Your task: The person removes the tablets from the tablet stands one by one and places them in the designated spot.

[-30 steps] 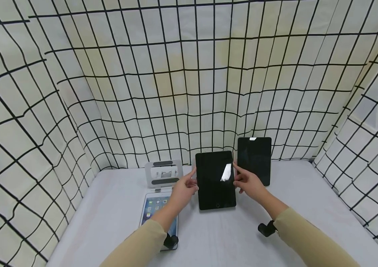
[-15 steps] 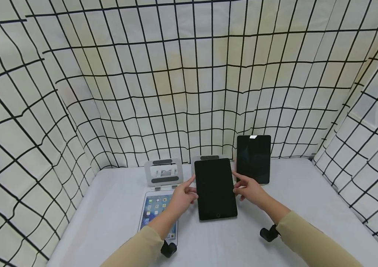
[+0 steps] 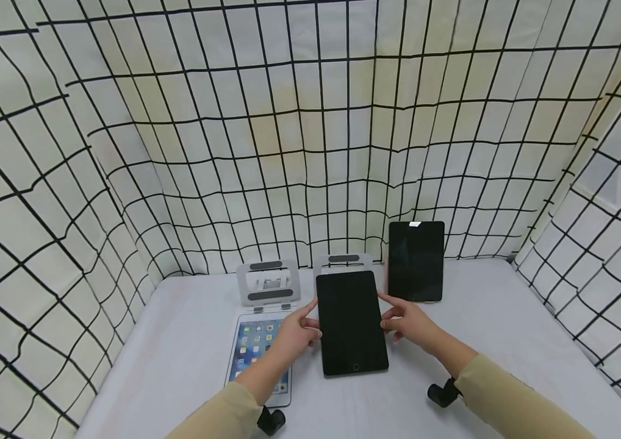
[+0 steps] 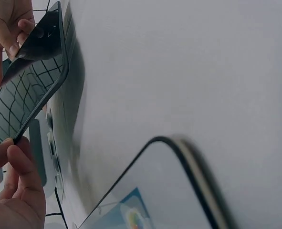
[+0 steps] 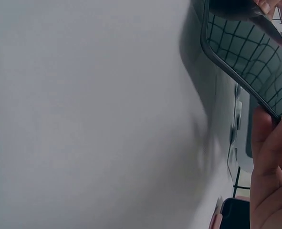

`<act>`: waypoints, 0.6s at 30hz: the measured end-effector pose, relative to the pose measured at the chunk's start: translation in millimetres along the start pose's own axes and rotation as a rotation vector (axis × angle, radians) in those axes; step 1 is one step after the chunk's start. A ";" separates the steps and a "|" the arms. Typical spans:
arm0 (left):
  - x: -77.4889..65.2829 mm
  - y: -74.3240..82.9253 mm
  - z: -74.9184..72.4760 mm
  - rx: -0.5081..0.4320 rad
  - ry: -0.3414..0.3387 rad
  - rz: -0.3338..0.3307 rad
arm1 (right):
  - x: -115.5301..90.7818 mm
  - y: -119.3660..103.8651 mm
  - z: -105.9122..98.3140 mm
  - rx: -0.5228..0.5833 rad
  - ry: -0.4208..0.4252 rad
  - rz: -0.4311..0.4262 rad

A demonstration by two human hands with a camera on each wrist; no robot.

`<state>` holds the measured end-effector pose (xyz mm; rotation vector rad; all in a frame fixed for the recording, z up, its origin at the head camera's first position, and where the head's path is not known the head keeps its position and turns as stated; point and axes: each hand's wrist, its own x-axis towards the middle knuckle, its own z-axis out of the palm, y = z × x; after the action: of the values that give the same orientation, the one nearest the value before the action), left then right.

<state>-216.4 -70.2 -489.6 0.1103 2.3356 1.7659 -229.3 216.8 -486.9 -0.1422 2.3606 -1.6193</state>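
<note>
Both hands hold a black tablet (image 3: pixel 351 326) by its long side edges, its dark screen facing up and its home button toward me. On its left edge the left hand (image 3: pixel 295 332) pinches with thumb and fingers; opposite, the right hand (image 3: pixel 410 320) does the same. Both wrist views show the tablet tilted, its near edge off the table with a shadow below. Behind it stands a grey tablet stand (image 3: pixel 343 261), its lower part hidden by the tablet. Under the left forearm lies a white tablet (image 3: pixel 255 347) with a lit screen of app icons.
A second grey stand (image 3: pixel 269 283) stands at the back left, behind the white tablet. At the back right another black tablet (image 3: pixel 416 262) leans upright. The white table (image 3: pixel 508 341) is bounded by white walls (image 3: pixel 266 134) with a black grid.
Both hands have brought the black tablet toward me and lower, tilting it flatter. The top of the stand behind it has come into view.
</note>
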 end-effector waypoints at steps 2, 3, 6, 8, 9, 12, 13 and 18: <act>-1.9 0.1 0.3 0.005 0.002 -0.031 | -0.6 1.5 1.4 0.006 -0.012 0.007; -2.1 0.0 0.4 0.009 0.003 -0.047 | -1.0 2.3 2.1 0.008 -0.017 0.012; -4.1 0.5 0.2 0.020 0.001 -0.076 | -3.0 4.5 3.8 0.016 -0.030 0.021; -5.4 1.0 -0.2 0.034 0.000 -0.091 | -4.7 5.3 4.9 0.024 -0.035 0.029; -5.9 0.9 -0.4 0.039 -0.002 -0.098 | -5.6 5.8 5.5 0.026 -0.038 0.034; -7.8 0.3 -0.6 0.052 -0.011 -0.109 | -7.6 7.0 7.7 0.036 -0.046 0.055; -8.5 -0.1 -0.5 0.057 -0.014 -0.114 | -8.1 7.4 8.5 0.039 -0.049 0.063; -12.6 -3.2 0.2 0.063 -0.028 -0.149 | -10.5 8.8 12.9 0.056 -0.066 0.104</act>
<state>-203.9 -73.3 -491.1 -0.0281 2.3157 1.6115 -215.0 210.8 -497.7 -0.0594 2.2327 -1.6045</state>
